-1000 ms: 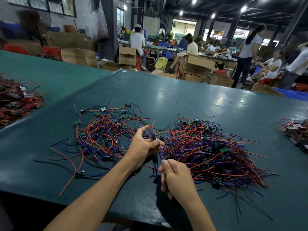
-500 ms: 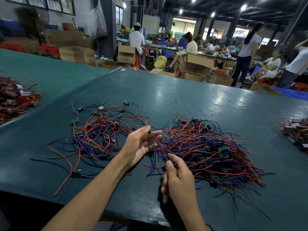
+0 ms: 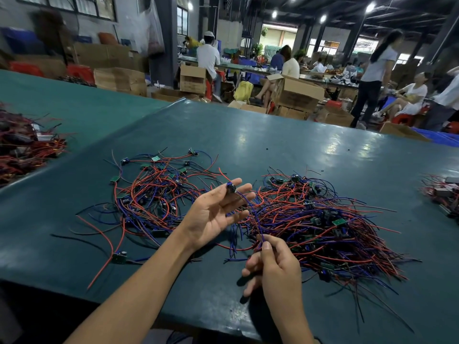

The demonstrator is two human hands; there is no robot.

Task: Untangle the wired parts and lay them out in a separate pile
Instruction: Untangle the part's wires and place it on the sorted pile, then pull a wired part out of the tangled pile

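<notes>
Two heaps of red, blue and black wired parts lie on the green table: a dense tangled pile on the right and a looser spread pile on the left. My left hand hovers between them, palm up and fingers spread, with a small black wired part resting at its fingertips. Blue wires run from that part down to my right hand, which pinches their ends between thumb and forefinger near the front of the tangled pile.
More wire bundles lie at the far left and far right of the table. A stray part with a red wire sits near the front edge. Cardboard boxes and several people fill the room behind.
My left hand has turned palm up, opened and lifted the black part higher. The right hand has stayed low, keeping the blue wires pinched as they stretch between the hands.
</notes>
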